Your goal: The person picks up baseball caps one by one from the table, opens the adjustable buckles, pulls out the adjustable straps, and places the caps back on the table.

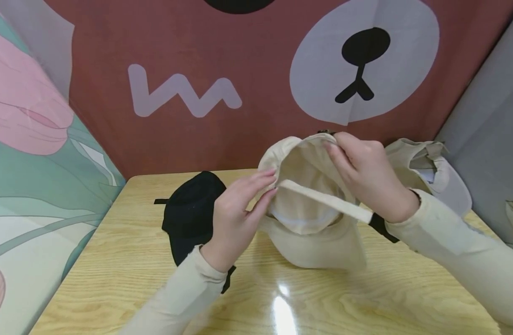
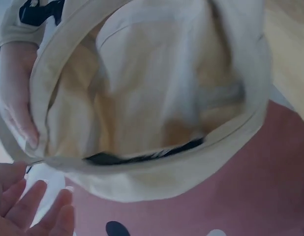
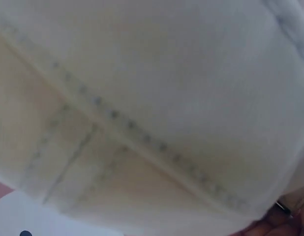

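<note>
A cream baseball cap (image 1: 317,249) is held up above the table, its hollow inside facing me and its brim low. My left hand (image 1: 244,207) pinches the cap's left edge beside the end of its cream back strap (image 1: 323,200), which stretches across the opening. On the upper right rim, my right hand (image 1: 367,172) grips the cloth between thumb and fingers. The left wrist view looks into the cap's lining (image 2: 147,88), with the right hand (image 2: 16,88) along its far edge. Pale stitched cloth (image 3: 157,98) fills most of the right wrist view.
A black cap (image 1: 193,209) lies on the wooden table (image 1: 126,260), left of my left hand. Behind my right forearm rests another pale cap (image 1: 449,186). A reddish-brown cloth (image 1: 256,56) with a cartoon face hangs at the back, and a grey panel (image 1: 487,111) stands right.
</note>
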Demonstrator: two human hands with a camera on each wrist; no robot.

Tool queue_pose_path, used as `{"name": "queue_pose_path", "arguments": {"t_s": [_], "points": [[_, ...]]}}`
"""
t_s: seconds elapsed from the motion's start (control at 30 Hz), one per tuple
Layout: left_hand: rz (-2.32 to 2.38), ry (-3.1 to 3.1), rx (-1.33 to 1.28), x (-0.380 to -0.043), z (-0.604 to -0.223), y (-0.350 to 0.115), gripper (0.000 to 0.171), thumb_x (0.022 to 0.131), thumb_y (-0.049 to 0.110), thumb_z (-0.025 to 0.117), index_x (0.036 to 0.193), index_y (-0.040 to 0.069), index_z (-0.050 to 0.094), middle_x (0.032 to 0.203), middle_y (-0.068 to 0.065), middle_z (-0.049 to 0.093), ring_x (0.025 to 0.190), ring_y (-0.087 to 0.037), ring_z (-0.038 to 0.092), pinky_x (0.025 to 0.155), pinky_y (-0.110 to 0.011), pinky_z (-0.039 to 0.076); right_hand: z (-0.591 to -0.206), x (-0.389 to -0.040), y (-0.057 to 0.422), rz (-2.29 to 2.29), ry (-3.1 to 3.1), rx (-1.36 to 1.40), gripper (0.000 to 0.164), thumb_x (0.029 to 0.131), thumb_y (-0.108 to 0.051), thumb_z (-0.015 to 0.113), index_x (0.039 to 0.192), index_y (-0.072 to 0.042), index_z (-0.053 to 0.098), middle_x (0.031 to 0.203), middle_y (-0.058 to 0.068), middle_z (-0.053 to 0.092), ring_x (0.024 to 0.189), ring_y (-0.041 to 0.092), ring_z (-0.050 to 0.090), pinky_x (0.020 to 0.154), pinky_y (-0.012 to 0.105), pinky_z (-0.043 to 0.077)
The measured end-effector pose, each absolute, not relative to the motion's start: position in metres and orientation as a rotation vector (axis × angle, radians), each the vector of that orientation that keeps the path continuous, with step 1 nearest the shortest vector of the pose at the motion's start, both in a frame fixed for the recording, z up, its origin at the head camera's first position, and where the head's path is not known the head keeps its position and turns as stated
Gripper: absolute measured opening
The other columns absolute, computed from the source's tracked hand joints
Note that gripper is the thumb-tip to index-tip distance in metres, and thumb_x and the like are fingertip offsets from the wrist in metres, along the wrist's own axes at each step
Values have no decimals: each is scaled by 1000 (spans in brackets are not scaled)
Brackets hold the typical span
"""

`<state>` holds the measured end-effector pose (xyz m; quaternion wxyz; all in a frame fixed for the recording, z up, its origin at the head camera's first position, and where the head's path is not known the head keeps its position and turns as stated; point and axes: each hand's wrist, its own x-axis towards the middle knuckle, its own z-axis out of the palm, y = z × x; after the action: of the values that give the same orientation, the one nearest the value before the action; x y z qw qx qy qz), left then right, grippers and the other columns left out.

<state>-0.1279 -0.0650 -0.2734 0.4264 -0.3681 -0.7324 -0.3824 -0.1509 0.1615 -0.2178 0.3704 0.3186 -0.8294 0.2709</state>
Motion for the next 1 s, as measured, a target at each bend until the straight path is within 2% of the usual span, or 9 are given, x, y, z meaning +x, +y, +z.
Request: {"name": "queue_pose_path", "arguments": {"t_s": [0.23,0.4,0.57,0.77,0.87,1.0], "points": [[-861,-2077,-799,-126,-294,-69,53,76,4,82,123,-6,60,127,-18,61,116,-32,57,97,-41,46,-216,-149,161,700,-2088,795,34,93,4,56,67,-9,38,59,-3,29,49,10,28,48,22,24],[-961,-2352,-606,-125,-306,-73,67,83,6,77,138,-10,42,138,-24,48,124,-37,48,101,-48,41,-217,-148,164,709,-2047,794,32,94,0,55,68,-8,40,59,-2,30,50,12,30,49,23,24],[-1341,-2548,-410,-127,-314,-78,69,92,11,68,147,-5,29,147,-23,39,122,-34,52,94,-49,47,-217,-148,166,718,-2007,784,32,100,-12,51,70,-6,44,58,-1,33,50,13,33,50,23,26],[-1661,-2545,-339,-132,-324,-81,60,96,11,61,148,2,31,149,-19,38,117,-33,56,89,-44,51,-217,-147,168,721,-1998,776,34,102,-16,49,70,-6,45,58,-1,33,50,13,33,49,23,25],[-1700,-2531,-357,-133,-327,-82,57,97,11,59,147,3,33,146,-18,42,120,-34,54,92,-46,49,-217,-146,168,723,-1997,772,36,103,-20,48,69,-6,44,58,-2,32,50,12,32,49,23,25],[-1777,-2519,-332,-134,-330,-81,59,99,13,56,148,-3,28,144,-22,45,126,-34,49,100,-47,43,-217,-146,169,726,-1990,765,35,102,-17,49,69,-6,44,58,-2,32,49,11,31,48,23,25]]}}
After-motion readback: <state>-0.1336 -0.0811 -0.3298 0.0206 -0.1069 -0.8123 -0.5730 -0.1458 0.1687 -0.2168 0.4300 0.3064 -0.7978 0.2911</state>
